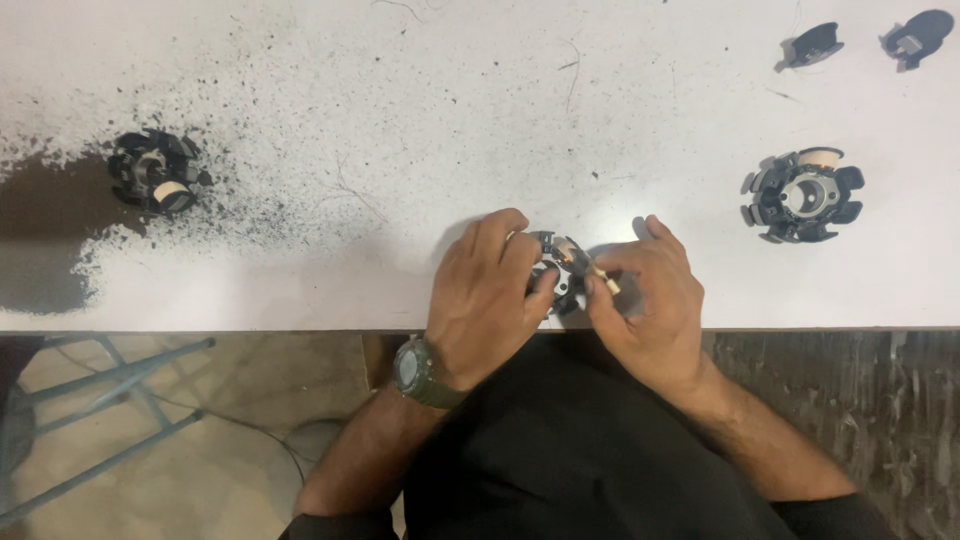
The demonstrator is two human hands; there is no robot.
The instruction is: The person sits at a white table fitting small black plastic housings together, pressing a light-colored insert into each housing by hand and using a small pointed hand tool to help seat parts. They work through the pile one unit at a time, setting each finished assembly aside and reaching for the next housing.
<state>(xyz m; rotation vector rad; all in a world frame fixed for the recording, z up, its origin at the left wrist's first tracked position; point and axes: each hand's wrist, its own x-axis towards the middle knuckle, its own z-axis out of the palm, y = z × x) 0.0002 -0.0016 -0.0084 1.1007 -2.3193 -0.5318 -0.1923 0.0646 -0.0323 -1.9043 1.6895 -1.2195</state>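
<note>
**A:** Where does the work stand right now?

**B:** Midway, as far as I can judge. Both hands sit at the near edge of the white, scuffed desk (300, 60). The left hand (490, 300), with an olive-green wristwatch (415, 372) on its wrist, has its grip closed around a small black plastic toothed ring with a round hole in the middle (556, 262), a stator-like core. The piece is held just above the desk edge, between the two hands.

**A:** And the right hand?

**B:** The right hand (650, 305) pinches a small pale beige slip (603, 280) between thumb and forefinger, a narrow grip, right against one tooth of the held core. There seems to be a copper-coloured patch on that tooth, but it is too small to be sure.

**A:** What looks finished?

**B:** On the right, well apart, lies a black toothed core with one pale beige wrapped tooth (805, 193). On the left, amid black dust and specks (60, 230), lies another black core with one pale tooth (155, 170). Each shows only one pale tooth; the other teeth look bare.

**A:** Anything else left?

**B:** Two small loose black parts (865, 42) rest at the far right corner, untouched. So the held core seems in progress, with most teeth on all pieces uncovered.
</note>
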